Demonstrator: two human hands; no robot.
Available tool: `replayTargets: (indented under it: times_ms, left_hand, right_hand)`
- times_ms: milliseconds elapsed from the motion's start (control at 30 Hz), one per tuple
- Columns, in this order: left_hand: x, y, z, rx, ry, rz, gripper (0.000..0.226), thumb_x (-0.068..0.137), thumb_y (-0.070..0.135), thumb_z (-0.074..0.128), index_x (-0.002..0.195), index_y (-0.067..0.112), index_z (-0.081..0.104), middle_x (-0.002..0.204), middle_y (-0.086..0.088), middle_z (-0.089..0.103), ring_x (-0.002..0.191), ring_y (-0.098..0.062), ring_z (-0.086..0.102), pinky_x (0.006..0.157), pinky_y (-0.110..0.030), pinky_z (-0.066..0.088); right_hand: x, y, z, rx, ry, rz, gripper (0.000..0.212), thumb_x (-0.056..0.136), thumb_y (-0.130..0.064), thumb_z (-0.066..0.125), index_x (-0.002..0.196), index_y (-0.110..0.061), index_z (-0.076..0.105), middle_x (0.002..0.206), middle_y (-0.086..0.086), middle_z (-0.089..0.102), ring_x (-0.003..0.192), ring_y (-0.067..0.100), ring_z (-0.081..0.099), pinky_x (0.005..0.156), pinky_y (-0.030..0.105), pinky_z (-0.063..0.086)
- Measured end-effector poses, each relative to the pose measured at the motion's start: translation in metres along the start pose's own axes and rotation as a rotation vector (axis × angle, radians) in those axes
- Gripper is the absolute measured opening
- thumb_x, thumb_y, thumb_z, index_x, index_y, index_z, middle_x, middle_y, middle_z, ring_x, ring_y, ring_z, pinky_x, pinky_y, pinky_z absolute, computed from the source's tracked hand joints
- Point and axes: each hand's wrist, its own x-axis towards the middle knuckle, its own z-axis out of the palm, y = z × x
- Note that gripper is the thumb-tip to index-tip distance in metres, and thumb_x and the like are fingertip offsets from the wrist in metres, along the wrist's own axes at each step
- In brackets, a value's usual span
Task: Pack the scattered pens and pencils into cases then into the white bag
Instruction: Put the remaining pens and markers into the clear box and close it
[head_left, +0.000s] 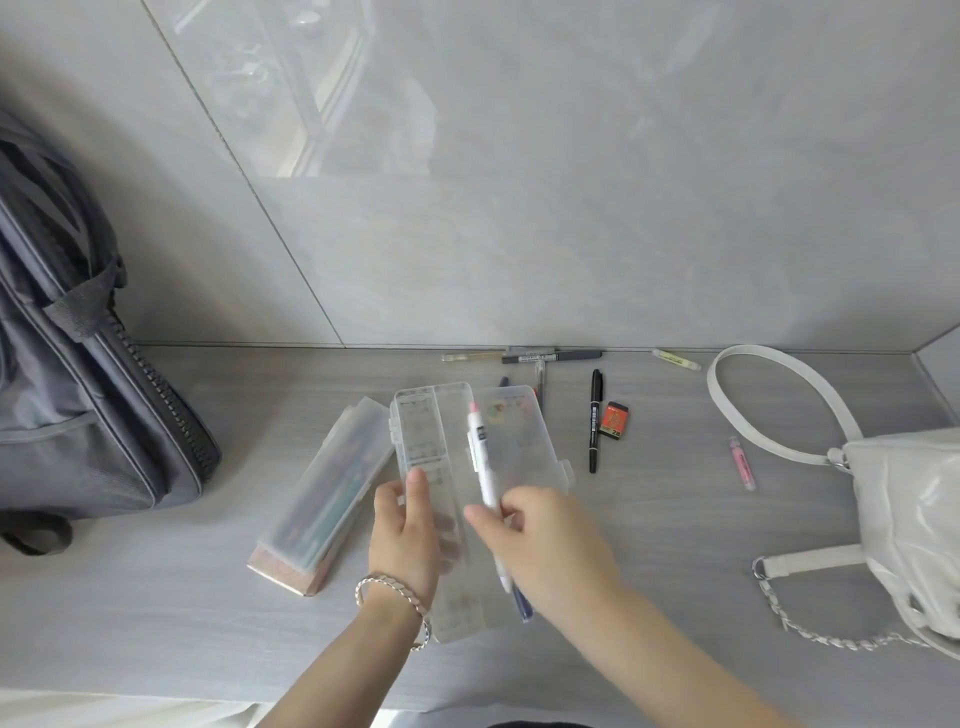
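A grey backpack (78, 389) is set at the left of the counter (156, 623), and the white bag (904, 509) is laid at the right edge, well apart from it. Between them an open clear case (441, 431) is gripped by the left hand (405, 530), thumb on top, fingers curled beneath. Just beside it a closed case (332, 483), filled with pens, is laid flat. A white pen (480, 457) is pinched by the right hand (545, 540) over the open case. A black marker (595, 421), a grey pen (550, 357), a pink highlighter (742, 464) and a yellow highlighter (675, 359) are scattered between case and bag, with a small eraser (613, 418) near the marker.
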Motion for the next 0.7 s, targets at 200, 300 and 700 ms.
replayTargets:
  times_ms: [200, 300, 700]
  left_hand:
    - [-0.008, 0.006, 0.001, -0.034, 0.026, -0.046, 0.032, 0.097, 0.039, 0.033, 0.106, 0.011, 0.044, 0.066, -0.002, 0.053, 0.054, -0.014, 0.053, 0.045, -0.026, 0.048]
    - [-0.008, 0.011, 0.000, -0.065, 0.082, -0.033, 0.029, 0.098, 0.038, 0.030, 0.105, 0.013, 0.043, 0.069, 0.004, 0.049, 0.058, -0.009, 0.047, 0.036, -0.006, 0.038]
    - [0.000, 0.018, -0.001, -0.067, 0.091, 0.016, 0.035, 0.097, 0.044, 0.029, 0.106, 0.016, 0.048, 0.083, 0.006, 0.052, 0.069, -0.008, 0.049, 0.057, -0.022, 0.033]
  right_hand:
    - [-0.011, 0.002, 0.004, -0.330, 0.154, -0.135, 0.048, 0.085, -0.059, 0.047, 0.122, -0.028, 0.043, 0.080, -0.006, 0.062, 0.081, 0.017, 0.062, 0.058, 0.022, 0.034]
    - [-0.015, 0.016, 0.009, -0.324, 0.278, -0.353, 0.047, 0.087, -0.061, 0.038, 0.117, -0.027, 0.052, 0.093, -0.010, 0.060, 0.093, 0.013, 0.060, 0.069, 0.017, 0.044]
    - [0.006, 0.026, 0.020, -0.513, -0.046, -0.653, 0.092, 0.082, -0.073, 0.010, 0.146, -0.008, 0.013, 0.157, 0.006, 0.004, 0.142, 0.013, -0.011, 0.111, 0.043, -0.003]
